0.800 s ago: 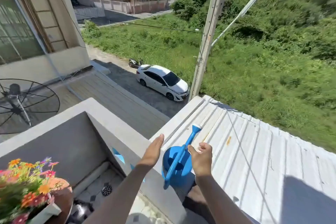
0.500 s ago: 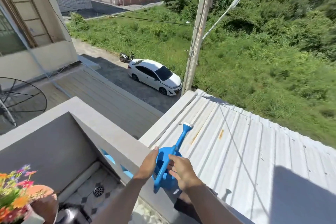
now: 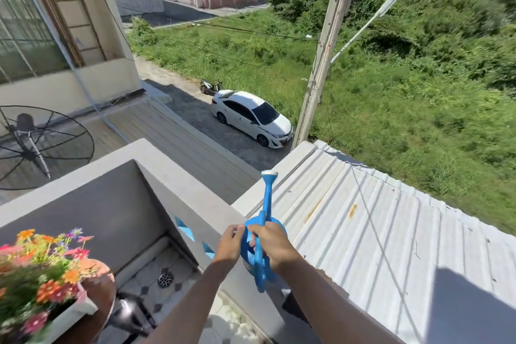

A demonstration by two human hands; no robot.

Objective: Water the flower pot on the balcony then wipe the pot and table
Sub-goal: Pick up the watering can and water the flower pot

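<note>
The blue watering can [image 3: 262, 248] sits atop the balcony wall [image 3: 178, 184], spout outward; right hand [image 3: 275, 246] wraps its handle, fingers closed; left hand [image 3: 229, 244] steadies the body; likely light plastic, sloshing if filled; flower pot [image 3: 69, 318] on the table [image 3: 103, 293] lies lower left, open room between.

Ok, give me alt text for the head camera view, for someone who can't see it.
Both hands, left hand and right hand, grip a blue watering can over the balcony wall, spout pointing away. A flower pot sits lower left on a round table; a white car is parked below.
</note>
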